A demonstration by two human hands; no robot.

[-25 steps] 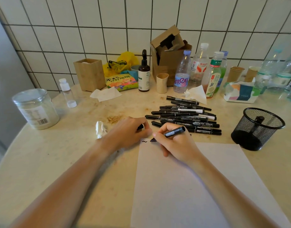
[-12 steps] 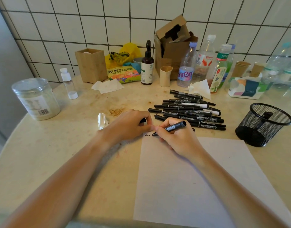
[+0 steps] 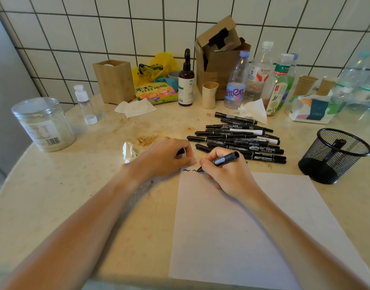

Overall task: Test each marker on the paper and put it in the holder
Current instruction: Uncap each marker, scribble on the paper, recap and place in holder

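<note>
Black marker [image 3: 225, 159] in right hand [image 3: 228, 174], tip scribbling at paper [image 3: 242, 227] top edge; left hand [image 3: 165, 158] grips cap [image 3: 181, 151]. Next: recap, drop into mesh holder [image 3: 335, 155] right of paper.

Soft even daylight, faint shadows, wide-angle bending and blur at edges

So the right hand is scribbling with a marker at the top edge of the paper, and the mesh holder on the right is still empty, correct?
Not quite. The head view shows the mesh holder already has one marker standing in it. The rest holds: the right hand is scribbling with a marker at the top edge of the paper.
</note>
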